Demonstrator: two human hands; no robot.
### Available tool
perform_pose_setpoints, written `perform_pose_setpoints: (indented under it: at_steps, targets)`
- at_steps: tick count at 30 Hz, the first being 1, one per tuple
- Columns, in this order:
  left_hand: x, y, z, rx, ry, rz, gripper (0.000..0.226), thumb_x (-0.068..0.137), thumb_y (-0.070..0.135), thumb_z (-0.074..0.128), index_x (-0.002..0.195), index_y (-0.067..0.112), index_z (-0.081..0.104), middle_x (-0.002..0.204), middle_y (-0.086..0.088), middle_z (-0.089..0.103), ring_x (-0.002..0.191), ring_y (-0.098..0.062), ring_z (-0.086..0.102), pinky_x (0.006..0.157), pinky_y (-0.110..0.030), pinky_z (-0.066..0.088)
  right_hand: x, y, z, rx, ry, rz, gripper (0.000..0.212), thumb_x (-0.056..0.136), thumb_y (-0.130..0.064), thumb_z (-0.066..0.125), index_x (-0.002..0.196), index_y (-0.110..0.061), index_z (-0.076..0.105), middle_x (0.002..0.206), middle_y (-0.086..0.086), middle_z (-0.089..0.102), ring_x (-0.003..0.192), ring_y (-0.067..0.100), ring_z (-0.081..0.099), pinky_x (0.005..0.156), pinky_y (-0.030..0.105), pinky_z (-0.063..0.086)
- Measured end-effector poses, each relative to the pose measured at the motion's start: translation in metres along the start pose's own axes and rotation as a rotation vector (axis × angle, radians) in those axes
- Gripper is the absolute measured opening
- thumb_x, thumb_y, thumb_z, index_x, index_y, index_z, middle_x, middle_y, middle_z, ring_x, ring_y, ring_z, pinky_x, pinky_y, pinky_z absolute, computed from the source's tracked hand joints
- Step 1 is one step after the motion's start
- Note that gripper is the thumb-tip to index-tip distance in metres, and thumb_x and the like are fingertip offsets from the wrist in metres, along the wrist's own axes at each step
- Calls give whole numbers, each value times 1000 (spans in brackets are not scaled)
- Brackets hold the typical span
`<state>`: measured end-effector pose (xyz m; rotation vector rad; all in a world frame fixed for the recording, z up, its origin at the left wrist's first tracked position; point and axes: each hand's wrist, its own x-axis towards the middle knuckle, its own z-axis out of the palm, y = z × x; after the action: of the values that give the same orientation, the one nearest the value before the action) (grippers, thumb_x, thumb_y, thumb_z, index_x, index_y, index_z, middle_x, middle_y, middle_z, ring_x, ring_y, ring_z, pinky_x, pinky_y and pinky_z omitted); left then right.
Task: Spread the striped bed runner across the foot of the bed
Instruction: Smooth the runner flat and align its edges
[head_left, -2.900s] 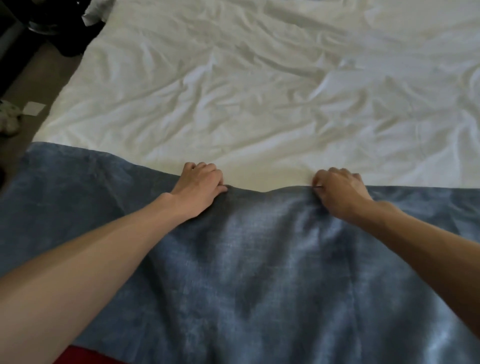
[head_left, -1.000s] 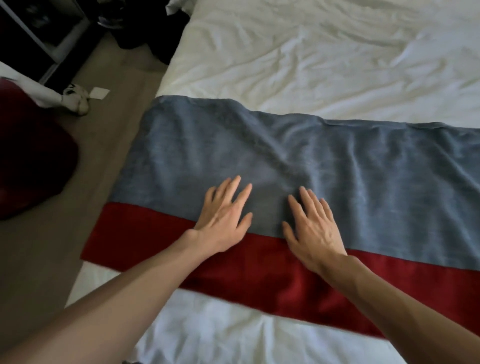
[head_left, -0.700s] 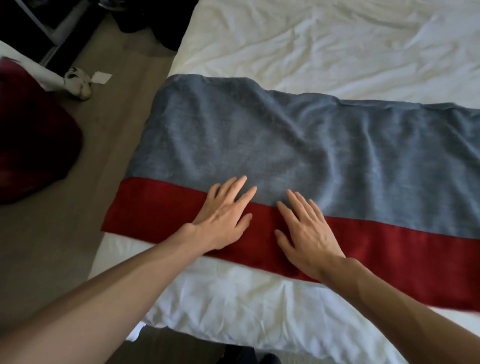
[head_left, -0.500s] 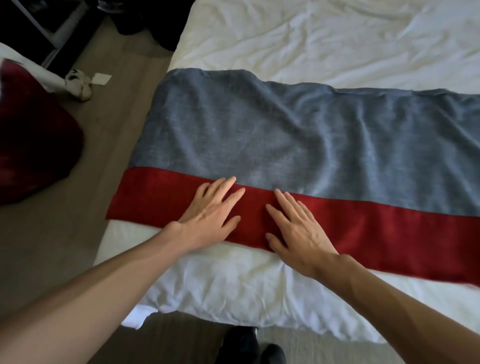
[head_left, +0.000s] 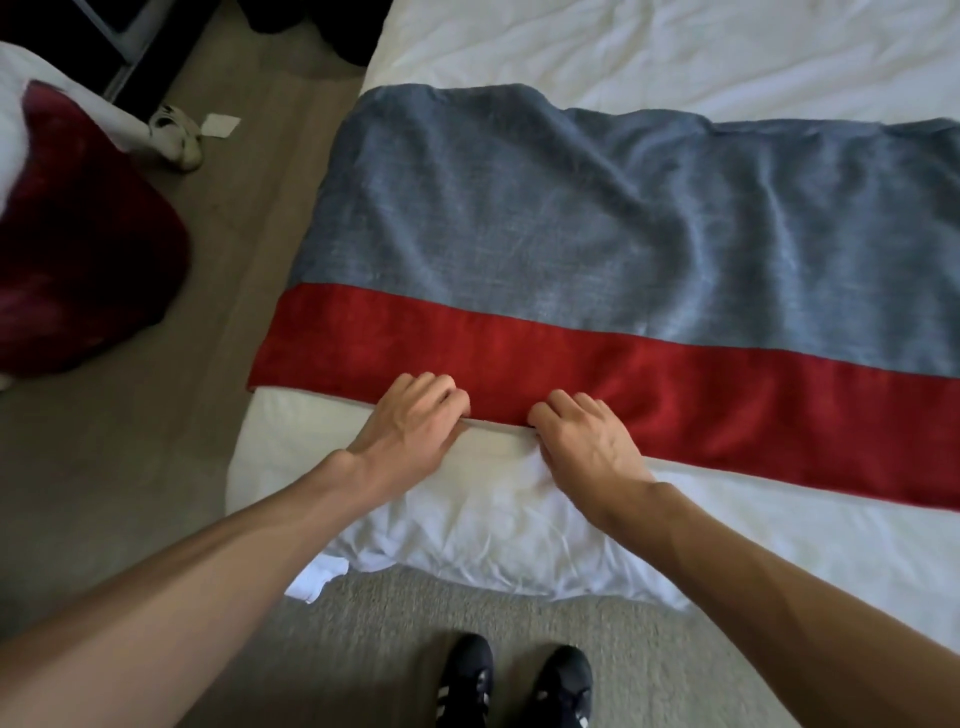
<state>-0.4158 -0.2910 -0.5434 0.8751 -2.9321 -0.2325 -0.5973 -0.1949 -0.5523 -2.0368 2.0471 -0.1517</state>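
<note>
**Head view: bed runner down across the foot, near hem in both hands**

We see the bed runner lying flat on the white bed, close to its foot end and running from the left side of the mattress out past the right edge of the picture. Its wide grey-blue band sits farther up the bed, and its red stripe runs along the side nearest us. A strip of white bedding shows between the red stripe and the foot edge.

Our left hand and right hand sit just beside each other on the near hem of the red stripe. Both have their fingers curled onto the cloth, and we judge that they are gripping the hem rather than resting on it.

We judge the main laying-out done. What is left is tidying. Soft folds show in the grey-blue band toward the right, its far edge waves, and the runner lies at a slight slant to the foot edge. We cannot tell how the right end lies, since it is out of view.

Beyond the bed lie the floor, our dark shoes below, and a red cushion to the left.
</note>
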Motion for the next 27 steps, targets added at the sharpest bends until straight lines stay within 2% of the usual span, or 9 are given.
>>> perform_pose_setpoints:
  at_steps: [6,9,11,13,15,17,19,23,27]
  targets:
    - [-15,4,2,-3,-16,17,21,73,-3,68,68,11,53,67,-3,49,59,-24,46,55,-41,40,-8,-16,1,76,-76,30,30,70,11,49,87,-14,56,90,4,56,79,24,51,70,31,39]
    - [-22,2,2,0,-29,55,12,81,9,62,71,11,55,70,-2,51,62,-23,48,59,-40,40,-14,-19,0,90,-113,10,22,77,3,49,88,-13,58,91,3,56,83,24,52,70,30,39]
    - [-17,1,-1,-22,-16,31,20,88,27,48,80,12,59,79,-2,55,70,-23,52,66,-39,39,-14,-16,-3,110,-43,-16,11,85,-11,51,86,-11,62,91,5,56,84,27,54,71,34,45]
    - [-5,-3,-2,2,-26,-85,40,90,38,38,112,12,59,112,-10,56,100,-29,54,89,-44,38,-13,-10,-2,82,97,1,20,86,-24,54,94,-10,66,104,12,59,96,32,56,83,41,47]
    - [4,-9,2,19,-164,-272,60,93,47,30,146,19,26,153,-15,18,139,-34,19,113,-55,11,-13,-2,0,9,78,116,45,90,-37,48,127,-13,54,139,22,42,131,38,37,109,48,29]
    - [3,-19,16,20,-293,-385,68,93,55,21,149,28,-6,156,-7,-19,143,-31,-16,110,-62,-9,-16,5,7,-23,-70,233,65,93,-52,28,148,-19,19,157,19,7,145,34,2,116,50,4]
    - [-2,-26,26,38,-348,-408,69,91,61,14,146,33,-17,153,-4,-29,140,-30,-25,106,-67,-11,-19,10,18,-57,-147,242,71,91,-58,14,150,-22,-2,157,16,-9,144,32,-11,116,51,-3]
    - [-5,-27,28,40,-364,-412,70,88,64,12,145,34,-17,153,-3,-29,141,-30,-24,104,-69,-11,-19,12,21,-64,-202,202,76,90,-61,14,149,-20,-8,156,18,-15,143,34,-15,115,52,-6]
    - [10,-20,11,86,-227,-339,69,92,55,27,150,24,6,158,-11,-5,144,-31,-4,111,-61,-2,-12,20,0,22,-123,159,75,89,-58,28,150,-20,6,158,14,-4,145,29,-6,116,46,-2]
